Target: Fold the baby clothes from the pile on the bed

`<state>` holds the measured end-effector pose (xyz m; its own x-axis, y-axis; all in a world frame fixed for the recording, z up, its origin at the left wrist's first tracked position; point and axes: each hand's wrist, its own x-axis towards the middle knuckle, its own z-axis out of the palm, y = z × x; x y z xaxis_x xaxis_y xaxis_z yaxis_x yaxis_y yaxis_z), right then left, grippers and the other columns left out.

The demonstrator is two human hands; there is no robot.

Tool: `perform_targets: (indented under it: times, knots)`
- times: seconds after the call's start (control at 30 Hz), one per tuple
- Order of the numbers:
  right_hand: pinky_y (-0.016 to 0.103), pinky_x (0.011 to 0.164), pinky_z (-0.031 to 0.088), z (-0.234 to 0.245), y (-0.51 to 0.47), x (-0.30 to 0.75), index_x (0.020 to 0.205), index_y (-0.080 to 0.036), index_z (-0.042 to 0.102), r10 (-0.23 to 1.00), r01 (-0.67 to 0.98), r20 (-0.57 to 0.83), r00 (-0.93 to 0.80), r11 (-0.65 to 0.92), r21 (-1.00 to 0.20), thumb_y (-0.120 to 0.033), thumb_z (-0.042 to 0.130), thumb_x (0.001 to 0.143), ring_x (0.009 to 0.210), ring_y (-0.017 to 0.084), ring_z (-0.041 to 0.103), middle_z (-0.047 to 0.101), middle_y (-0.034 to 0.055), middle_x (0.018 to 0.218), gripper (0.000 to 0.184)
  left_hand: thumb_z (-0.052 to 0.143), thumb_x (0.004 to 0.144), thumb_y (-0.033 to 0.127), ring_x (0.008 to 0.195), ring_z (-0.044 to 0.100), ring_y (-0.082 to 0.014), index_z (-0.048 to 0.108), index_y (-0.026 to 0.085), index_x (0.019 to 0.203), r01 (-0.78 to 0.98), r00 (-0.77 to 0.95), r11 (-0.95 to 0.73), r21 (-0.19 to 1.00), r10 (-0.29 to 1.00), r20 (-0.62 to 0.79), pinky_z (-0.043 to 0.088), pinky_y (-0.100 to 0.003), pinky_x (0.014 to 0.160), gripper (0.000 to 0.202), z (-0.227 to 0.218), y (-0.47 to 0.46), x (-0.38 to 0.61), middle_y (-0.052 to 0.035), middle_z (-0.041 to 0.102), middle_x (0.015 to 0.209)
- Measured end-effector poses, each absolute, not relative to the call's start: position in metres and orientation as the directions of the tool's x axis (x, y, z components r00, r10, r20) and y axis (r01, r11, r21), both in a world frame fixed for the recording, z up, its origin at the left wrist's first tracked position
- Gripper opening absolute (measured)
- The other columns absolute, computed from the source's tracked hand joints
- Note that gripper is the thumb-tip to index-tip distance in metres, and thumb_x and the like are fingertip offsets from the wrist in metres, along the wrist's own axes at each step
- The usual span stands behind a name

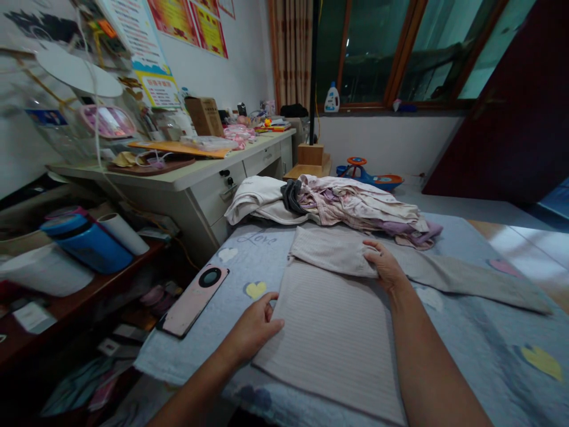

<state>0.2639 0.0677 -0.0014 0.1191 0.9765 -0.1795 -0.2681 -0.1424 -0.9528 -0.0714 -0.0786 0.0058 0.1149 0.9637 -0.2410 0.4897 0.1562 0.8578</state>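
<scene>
One pale grey ribbed garment (333, 332), laid on the blue blanket (195, 350) near a heap of clothes (342, 201). Pinched at its folded upper part by the right hand (386, 264), and touched at its left edge by the half-curled left hand (255, 326); not possible to tell if gripped there.

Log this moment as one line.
left hand: at left edge of ribbed garment | right hand: on its folded-over part | surface: blue blanket | beyond: clothes pile | leftward: phone
</scene>
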Motion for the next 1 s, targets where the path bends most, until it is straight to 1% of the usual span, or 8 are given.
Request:
perform_targets:
  times: [0.2, 0.37, 0.5, 0.63, 0.73, 0.83, 0.93, 1.0]
  knots:
    - [0.022, 0.054, 0.052, 0.010, 0.071, 0.273, 0.107, -0.021, 0.065, 0.962, -0.430, -0.016, 0.272, 0.107, -0.896, -0.021, 0.082, 0.051, 0.061, 0.012, 0.063, 0.071, -0.0013, 0.086, 0.058, 0.060, 0.076, 0.028, 0.066, 0.050, -0.0160, 0.054, 0.013, 0.137, 0.615, 0.114, 0.076, 0.785, 0.976, -0.184, 0.037, -0.027, 0.066, 0.063, 0.025, -0.082, -0.056, 0.0054, 0.049, 0.069]
    - [0.020, 0.057, 0.054, 0.009, 0.075, 0.293, 0.100, -0.020, 0.067, 0.908, -0.482, 0.025, 0.417, 0.244, -0.841, -0.016, 0.077, 0.052, 0.066, 0.011, 0.064, 0.070, -0.0015, 0.086, 0.049, 0.060, 0.077, 0.027, 0.068, 0.053, -0.0159, 0.054, 0.016, 0.141, 0.581, 0.214, 0.019, 0.814, 0.961, -0.176, 0.039, -0.027, 0.066, 0.065, 0.036, -0.084, -0.035, 0.0027, 0.057, 0.074]
    - [0.018, 0.054, 0.051, 0.002, 0.080, 0.305, 0.095, -0.019, 0.066, 0.872, -0.459, -0.008, 0.489, 0.250, -0.852, -0.014, 0.072, 0.050, 0.064, 0.010, 0.062, 0.068, -0.0023, 0.081, 0.046, 0.062, 0.077, 0.027, 0.070, 0.056, -0.0168, 0.052, 0.016, 0.143, 0.513, 0.334, 0.018, 0.858, 0.917, -0.219, 0.041, -0.027, 0.064, 0.068, 0.029, -0.081, -0.021, -0.0002, 0.062, 0.079]
    - [0.019, 0.053, 0.051, -0.004, 0.081, 0.309, 0.092, -0.020, 0.066, 0.856, -0.411, -0.050, 0.514, 0.194, -0.891, -0.015, 0.066, 0.051, 0.064, 0.011, 0.061, 0.067, -0.0032, 0.079, 0.041, 0.065, 0.077, 0.029, 0.076, 0.061, -0.0176, 0.046, 0.018, 0.148, 0.536, 0.456, -0.001, 0.844, 0.842, -0.288, 0.044, -0.026, 0.067, 0.075, 0.026, -0.077, -0.017, -0.0009, 0.067, 0.087]
    - [0.019, 0.049, 0.049, -0.005, 0.080, 0.308, 0.094, -0.020, 0.066, 0.860, -0.374, -0.073, 0.505, 0.141, -0.917, -0.017, 0.064, 0.052, 0.060, 0.011, 0.060, 0.065, -0.0043, 0.075, 0.042, 0.056, 0.087, 0.034, 0.075, 0.063, -0.0165, 0.052, 0.019, 0.141, 0.574, 0.502, -0.073, 0.816, 0.819, -0.279, 0.047, -0.027, 0.072, 0.056, 0.032, -0.069, -0.018, 0.0003, 0.069, 0.087]
    - [0.018, 0.046, 0.046, -0.001, 0.078, 0.307, 0.097, -0.019, 0.066, 0.883, -0.382, -0.054, 0.467, 0.146, -0.913, -0.016, 0.065, 0.051, 0.057, 0.011, 0.058, 0.066, -0.0038, 0.073, 0.046, 0.043, 0.095, 0.028, 0.085, 0.066, -0.0183, 0.061, 0.020, 0.125, 0.642, 0.414, -0.194, 0.741, 0.902, -0.122, 0.049, -0.031, 0.083, 0.036, 0.034, -0.051, -0.016, -0.0023, 0.070, 0.090]
    - [0.018, 0.050, 0.050, 0.010, 0.075, 0.305, 0.101, -0.019, 0.066, 0.917, -0.445, -0.013, 0.399, 0.181, -0.877, -0.014, 0.070, 0.051, 0.059, 0.011, 0.061, 0.069, -0.0020, 0.080, 0.050, 0.040, 0.094, 0.020, 0.113, 0.060, -0.0224, 0.062, 0.018, 0.120, 0.700, 0.341, -0.362, 0.616, 0.927, 0.158, 0.046, -0.038, 0.102, 0.033, 0.023, -0.023, -0.014, -0.0097, 0.068, 0.117]
    - [0.020, 0.056, 0.054, 0.018, 0.072, 0.304, 0.104, -0.020, 0.066, 0.935, -0.491, 0.034, 0.353, 0.216, -0.844, -0.014, 0.073, 0.054, 0.066, 0.012, 0.065, 0.071, -0.0006, 0.088, 0.051, 0.040, 0.092, 0.014, 0.126, 0.054, -0.0231, 0.058, 0.016, 0.127, 0.722, 0.338, -0.431, 0.541, 0.902, 0.267, 0.041, -0.042, 0.111, 0.040, 0.010, 0.000, -0.013, -0.0120, 0.062, 0.132]
